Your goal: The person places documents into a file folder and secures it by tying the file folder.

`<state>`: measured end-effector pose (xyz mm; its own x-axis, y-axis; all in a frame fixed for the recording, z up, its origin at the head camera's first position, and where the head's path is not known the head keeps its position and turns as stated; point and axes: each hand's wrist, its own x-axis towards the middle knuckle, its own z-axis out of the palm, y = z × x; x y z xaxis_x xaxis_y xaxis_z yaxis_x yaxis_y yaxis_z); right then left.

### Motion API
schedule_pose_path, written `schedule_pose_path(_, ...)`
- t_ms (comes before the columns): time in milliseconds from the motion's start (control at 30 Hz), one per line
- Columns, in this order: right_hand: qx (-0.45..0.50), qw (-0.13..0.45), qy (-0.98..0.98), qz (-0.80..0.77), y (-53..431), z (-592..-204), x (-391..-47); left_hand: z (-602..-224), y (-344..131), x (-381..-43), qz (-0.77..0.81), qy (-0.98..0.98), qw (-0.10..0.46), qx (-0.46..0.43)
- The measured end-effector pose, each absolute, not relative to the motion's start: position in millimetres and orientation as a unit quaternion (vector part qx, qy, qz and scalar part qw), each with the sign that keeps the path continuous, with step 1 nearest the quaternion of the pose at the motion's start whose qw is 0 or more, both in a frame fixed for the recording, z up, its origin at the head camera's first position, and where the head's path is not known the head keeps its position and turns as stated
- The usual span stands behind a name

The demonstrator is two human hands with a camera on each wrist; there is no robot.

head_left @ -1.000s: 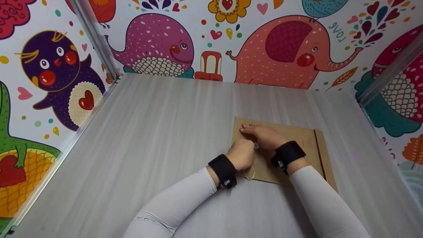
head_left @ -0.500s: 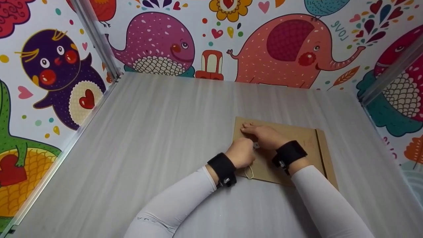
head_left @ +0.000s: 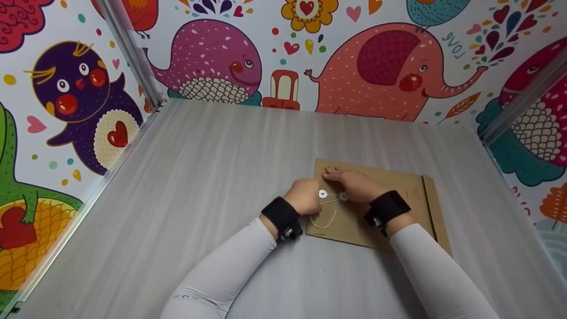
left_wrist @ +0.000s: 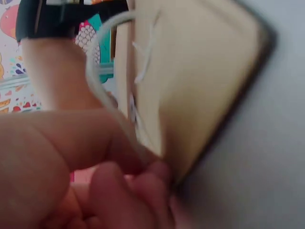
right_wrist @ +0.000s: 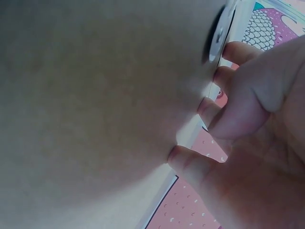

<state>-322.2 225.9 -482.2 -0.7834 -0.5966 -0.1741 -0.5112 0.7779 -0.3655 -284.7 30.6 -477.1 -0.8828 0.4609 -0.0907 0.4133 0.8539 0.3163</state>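
Observation:
A brown kraft document envelope [head_left: 376,223] lies flat on the table, right of centre. Two white button discs [head_left: 323,193] are on it, with a pale string [head_left: 328,223] running between them and looping toward the near left corner. My left hand [head_left: 302,196] is at the envelope's left edge; in the left wrist view, its thumb and finger pinch the string [left_wrist: 96,83]. Farther right, my right hand [head_left: 359,184] rests on the envelope with fingers extended. Its fingertips [right_wrist: 178,155] touch the surface in the right wrist view, where a disc [right_wrist: 220,36] stands close by.
The grey wood-grain table [head_left: 199,168] extends around the envelope. Cartoon-printed panels [head_left: 372,75] with metal corner posts [head_left: 135,57] enclose it at the back and sides. A dark band [head_left: 429,206] crosses the envelope's right end.
My left hand has moved left from the discs to the envelope's left edge, drawing the string along and uncovering the left disc. My right hand stays in place.

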Motion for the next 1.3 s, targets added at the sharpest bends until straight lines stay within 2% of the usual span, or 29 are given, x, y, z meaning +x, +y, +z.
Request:
schedule_pose_path(267,-0.283,0.151,0.934,-0.154,224,-483,-323,-476,15,-295,0.147,0.959,0.084,0.229)
schedule_pose_path(533,-0.289,0.147,0.936,-0.137,224,-483,-323,-472,-2,-306,0.144,0.969,0.107,0.169)
schedule_pose_path(767,-0.288,0.148,0.935,-0.143,224,-482,-319,-471,-17,-317,0.129,0.977,0.09,0.141)
schedule_pose_path(1000,-0.281,0.151,0.936,-0.146,222,-482,-312,-476,-34,-331,0.142,0.984,0.045,0.095)
schedule_pose_path(1300,-0.285,0.158,0.935,-0.143,214,-483,-303,-481,-19,-346,0.176,0.98,0.014,0.094)
